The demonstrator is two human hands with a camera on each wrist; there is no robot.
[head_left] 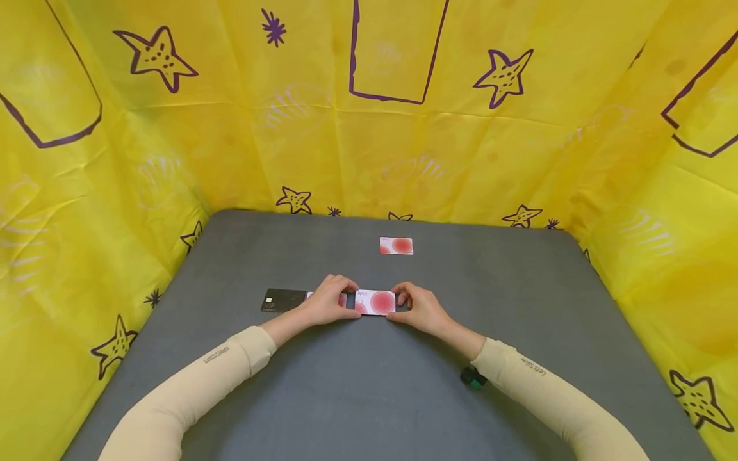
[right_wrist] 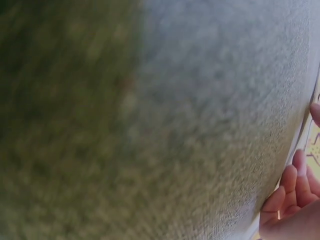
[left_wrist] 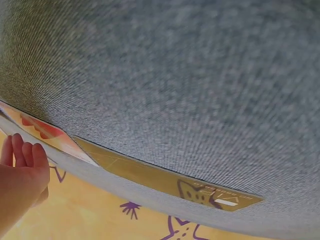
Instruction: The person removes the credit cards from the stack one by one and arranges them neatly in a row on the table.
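Note:
A white card with a red circle (head_left: 375, 302) lies between my two hands at the middle of the grey table. My left hand (head_left: 330, 301) pinches its left end, thumb at the near edge and fingers at the far edge. At the right end, my right hand (head_left: 422, 310) grips it the same way, with its fingers curled. Partly hidden behind the left hand is another white and red card (head_left: 343, 299). It adjoins a black VIP card (head_left: 282, 299), whose shiny face also shows in the left wrist view.
Farther back on the grey table (head_left: 369, 397) lies one more white and red card (head_left: 396, 246). Yellow curtains (head_left: 380, 153) with starfish drawings enclose the table's back and sides. A small black and green object (head_left: 473, 378) shows below the right sleeve.

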